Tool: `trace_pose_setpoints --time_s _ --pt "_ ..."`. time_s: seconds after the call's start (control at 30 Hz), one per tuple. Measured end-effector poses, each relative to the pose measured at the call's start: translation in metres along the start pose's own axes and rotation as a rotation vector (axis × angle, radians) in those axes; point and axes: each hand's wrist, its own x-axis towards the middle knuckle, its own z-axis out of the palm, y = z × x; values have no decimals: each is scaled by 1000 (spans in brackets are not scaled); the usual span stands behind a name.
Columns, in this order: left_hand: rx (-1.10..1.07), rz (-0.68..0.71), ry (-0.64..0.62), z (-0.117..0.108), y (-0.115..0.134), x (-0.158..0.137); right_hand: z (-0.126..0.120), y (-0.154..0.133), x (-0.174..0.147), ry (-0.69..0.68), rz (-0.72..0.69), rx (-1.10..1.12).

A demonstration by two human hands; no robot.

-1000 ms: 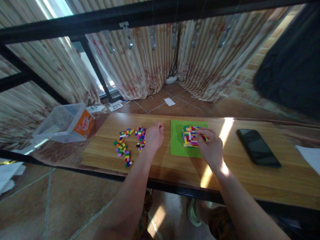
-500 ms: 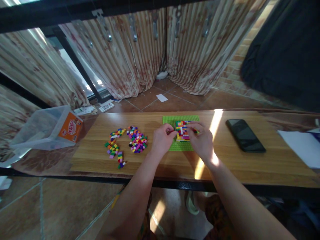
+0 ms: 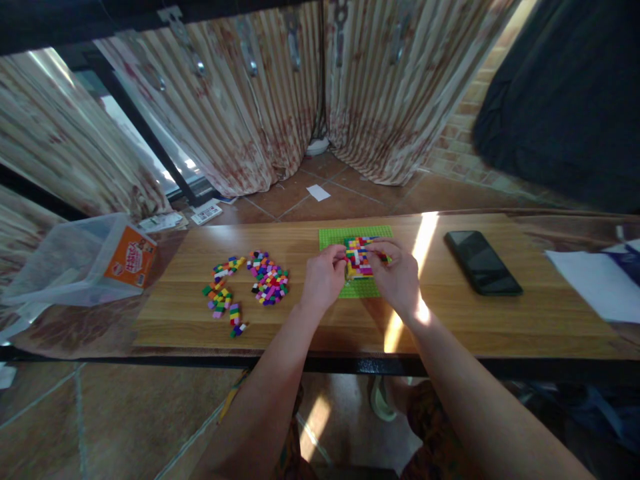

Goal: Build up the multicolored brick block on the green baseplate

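On a green studded baseplate point(image 3: 329, 236) stands a low block of building bricks point(image 3: 356, 255) in mixed colours. My left hand point(image 3: 324, 275) is closed at the block's left side, thumb and forefinger against its edge. My right hand point(image 3: 397, 270) reaches over the block's right part, its fingers curled down onto the bricks and covering that side. Any small loose brick between the fingertips of either hand is too small to make out. Left of the baseplate lie a pile of loose small bricks point(image 3: 270, 280) and a curved row of joined bricks point(image 3: 220, 297).
A black phone point(image 3: 483, 263) lies on the right of the wooden table point(image 3: 450, 327). Beyond the left end stands a clear plastic box point(image 3: 75, 267) with an orange label. White paper point(image 3: 590, 283) lies at the far right. Patterned curtains point(image 3: 240, 120) hang behind.
The whole view has shifted slightly. My left fingers have closed in against the block's left side. My right hand stays over its right part.
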Motion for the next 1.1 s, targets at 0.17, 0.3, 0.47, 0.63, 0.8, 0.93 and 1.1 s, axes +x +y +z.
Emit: trace_pose_setpoints --time_s 0.17,0.3,0.47,0.63,0.8,0.93,1.1 --pt "45 0 8 4 1 1 0 2 0 -2 -1 15" --pt "69 -9 10 4 2 1 0 2 0 -1 -2 11" --pt "79 -11 13 4 4 1 0 1 0 5 -12 0" --pt "75 -25 37 5 4 1 0 0 0 6 -3 -3" --pt "140 39 47 6 2 -1 -1 0 0 1 2 15" --pt "228 123 26 4 3 -2 -1 0 0 0 6 16" --pt "256 154 18 4 3 -2 0 1 -1 -10 17 30"
